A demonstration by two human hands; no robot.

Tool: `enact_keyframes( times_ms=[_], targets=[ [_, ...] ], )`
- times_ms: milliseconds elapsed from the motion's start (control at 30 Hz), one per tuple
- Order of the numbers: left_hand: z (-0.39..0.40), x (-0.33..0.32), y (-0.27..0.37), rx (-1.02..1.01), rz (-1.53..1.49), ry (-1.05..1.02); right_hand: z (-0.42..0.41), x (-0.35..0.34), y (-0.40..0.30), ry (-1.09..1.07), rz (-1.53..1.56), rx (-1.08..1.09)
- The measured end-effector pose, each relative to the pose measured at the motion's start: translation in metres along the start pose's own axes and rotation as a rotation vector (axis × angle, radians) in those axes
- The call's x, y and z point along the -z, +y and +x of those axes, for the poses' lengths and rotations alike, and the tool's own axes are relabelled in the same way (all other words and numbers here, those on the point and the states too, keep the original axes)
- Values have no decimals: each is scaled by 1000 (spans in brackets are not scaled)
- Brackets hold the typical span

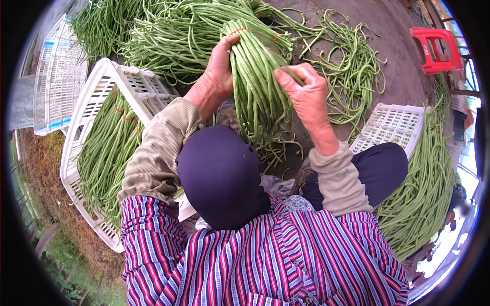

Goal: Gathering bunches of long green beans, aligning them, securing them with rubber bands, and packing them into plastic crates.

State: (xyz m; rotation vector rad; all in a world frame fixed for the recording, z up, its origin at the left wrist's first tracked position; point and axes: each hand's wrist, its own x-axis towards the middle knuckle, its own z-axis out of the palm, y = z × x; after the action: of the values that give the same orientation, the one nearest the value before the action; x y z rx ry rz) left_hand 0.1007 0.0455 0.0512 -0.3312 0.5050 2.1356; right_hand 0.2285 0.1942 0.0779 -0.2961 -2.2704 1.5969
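Observation:
A bundle of green yard-long beans hangs from my left hand, which grips it near its top, just beside a red band. My right hand, at the bundle's right side, pinches a bean between thumb and fingers; whether that bean belongs to the bundle is hard to tell. Behind the held bundle lies a big pile of long beans, part of it tied with red bands. Looser beans are scattered on the ground to the right of the pile.
At the left, a white plastic crate holds banded bean bundles, with another white crate behind it. A white crate heaped with loose long beans stands at the right. A red plastic stool is at the upper right.

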Motion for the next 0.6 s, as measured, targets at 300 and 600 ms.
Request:
enact_keyframes(
  times_ms=[300,600],
  targets=[
    [-2,-10,3,-58,-38,245,-31,49,-17,-2,269,-365],
    [-5,-2,6,59,-120,-108,-28,69,-19,84,822,-396]
  ],
)
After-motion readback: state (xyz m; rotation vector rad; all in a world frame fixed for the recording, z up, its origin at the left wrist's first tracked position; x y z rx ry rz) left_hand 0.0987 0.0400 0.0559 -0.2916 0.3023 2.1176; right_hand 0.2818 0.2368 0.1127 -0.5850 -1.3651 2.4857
